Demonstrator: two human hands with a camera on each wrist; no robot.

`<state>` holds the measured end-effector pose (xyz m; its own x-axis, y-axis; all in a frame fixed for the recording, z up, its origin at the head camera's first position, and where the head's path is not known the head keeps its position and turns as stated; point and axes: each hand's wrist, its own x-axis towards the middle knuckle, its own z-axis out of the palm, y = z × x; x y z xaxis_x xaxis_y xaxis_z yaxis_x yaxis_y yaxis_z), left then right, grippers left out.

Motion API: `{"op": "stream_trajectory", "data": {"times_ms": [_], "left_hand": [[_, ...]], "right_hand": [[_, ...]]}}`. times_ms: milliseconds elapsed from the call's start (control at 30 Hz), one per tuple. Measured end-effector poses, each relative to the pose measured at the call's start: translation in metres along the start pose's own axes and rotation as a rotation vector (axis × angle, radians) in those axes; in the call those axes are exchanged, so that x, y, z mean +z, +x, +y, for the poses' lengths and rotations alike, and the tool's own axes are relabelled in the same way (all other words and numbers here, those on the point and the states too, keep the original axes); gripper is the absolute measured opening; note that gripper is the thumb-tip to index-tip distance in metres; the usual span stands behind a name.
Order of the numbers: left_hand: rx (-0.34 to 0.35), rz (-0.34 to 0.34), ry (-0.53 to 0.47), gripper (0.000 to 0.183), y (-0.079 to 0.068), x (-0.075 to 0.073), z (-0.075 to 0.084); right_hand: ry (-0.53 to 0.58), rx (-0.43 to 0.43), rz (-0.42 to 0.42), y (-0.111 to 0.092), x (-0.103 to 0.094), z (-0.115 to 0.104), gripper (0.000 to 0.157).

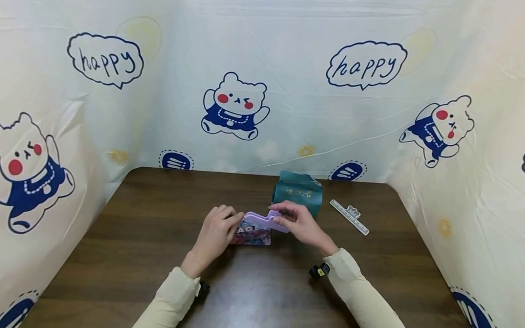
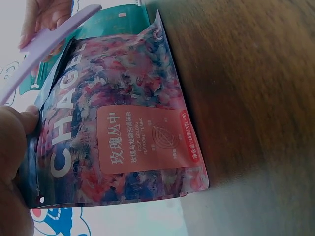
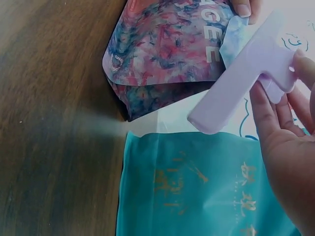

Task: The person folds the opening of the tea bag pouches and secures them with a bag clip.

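A pouch of tea bags (image 1: 252, 237) with a pink and blue painted pattern stands on the table. My left hand (image 1: 214, 230) pinches its folded top edge; in the left wrist view the thumb (image 2: 30, 118) presses on the dark upper part of the pouch (image 2: 128, 78). My right hand (image 1: 304, 228) holds a lilac sealing clip (image 1: 260, 220) by its handle, between thumb and fingers. In the right wrist view the clip's long bar (image 3: 236, 83) slants beside the pouch's top. Whether the bar touches the pouch I cannot tell.
A green pouch (image 1: 298, 190) with gold lettering stands just behind my right hand. To its right lies a white, clear-looking sealing clip (image 1: 349, 217) on the brown wooden table (image 1: 161, 277). A printed cloth (image 1: 287, 111) hangs behind the table and along both sides.
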<state>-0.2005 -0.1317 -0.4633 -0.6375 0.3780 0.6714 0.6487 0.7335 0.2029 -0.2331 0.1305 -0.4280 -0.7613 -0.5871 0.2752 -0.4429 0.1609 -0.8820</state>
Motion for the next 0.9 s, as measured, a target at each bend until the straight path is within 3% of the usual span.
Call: {"op": "stream_trajectory", "data": {"times_ms": [167,467,900], "left_hand": [[-0.007,-0.004,-0.005,0.015,0.001,0.001,0.0],[0.002,0.003,-0.005,0.014,0.001,0.0,0.0],[0.0,-0.005,-0.011,0.014,0.0,0.0,0.001]], "right_hand": [[-0.063,-0.032,0.01,0.001,0.0,-0.003,0.026],[0.001,0.023,-0.002,0.001,0.0,-0.002,0.027],[-0.035,-0.023,0.001,-0.006,-0.012,0.003,0.031]]}}
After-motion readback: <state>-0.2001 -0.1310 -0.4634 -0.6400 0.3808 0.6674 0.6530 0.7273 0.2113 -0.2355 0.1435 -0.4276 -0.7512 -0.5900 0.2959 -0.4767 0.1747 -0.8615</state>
